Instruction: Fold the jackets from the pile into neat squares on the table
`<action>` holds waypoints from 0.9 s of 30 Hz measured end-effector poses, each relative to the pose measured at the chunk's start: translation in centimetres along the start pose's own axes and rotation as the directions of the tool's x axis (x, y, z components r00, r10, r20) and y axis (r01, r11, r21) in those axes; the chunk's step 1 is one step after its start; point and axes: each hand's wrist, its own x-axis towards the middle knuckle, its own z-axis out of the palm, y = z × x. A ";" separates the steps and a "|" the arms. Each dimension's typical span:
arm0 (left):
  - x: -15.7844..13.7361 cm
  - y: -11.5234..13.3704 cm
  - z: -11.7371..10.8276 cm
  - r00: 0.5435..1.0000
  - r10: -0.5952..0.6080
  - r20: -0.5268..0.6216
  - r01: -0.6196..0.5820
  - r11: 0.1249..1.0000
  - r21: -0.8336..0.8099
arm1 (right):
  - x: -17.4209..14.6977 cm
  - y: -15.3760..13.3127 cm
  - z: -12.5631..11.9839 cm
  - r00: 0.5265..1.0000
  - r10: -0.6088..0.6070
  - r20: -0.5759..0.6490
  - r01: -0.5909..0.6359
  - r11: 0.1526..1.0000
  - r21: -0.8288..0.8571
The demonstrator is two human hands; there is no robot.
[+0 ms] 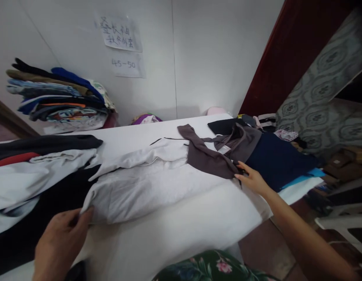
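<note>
A light grey and brown jacket [146, 183] lies spread across the white table, its brown part [208, 158] on the right. At its lower left corner, my left hand [64, 234] is closed, pinching the pale hem between thumb and fingers. My right hand [251, 178] grips the end of the brown part with thumb and forefinger. Beyond that hand lies a grey-brown hood [245, 136]; whether it belongs to the same jacket I cannot tell. A stack of clothes with a navy garment [279, 158] on it sits right of the hood.
Left on the white table [140, 249] lie loose black, red and white clothes [20, 181]. A tall pile of folded clothes [70, 97] stands at the back left. Handwritten paper signs [119, 35] hang on the wall. A white plastic stool [341, 222] is at the right.
</note>
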 end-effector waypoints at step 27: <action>-5.2 -1.5 -0.2 0.996 -0.027 0.082 -0.008 0.917 0.398 | 0.9 -0.1 -0.5 0.993 0.042 0.109 0.023 0.845 -0.534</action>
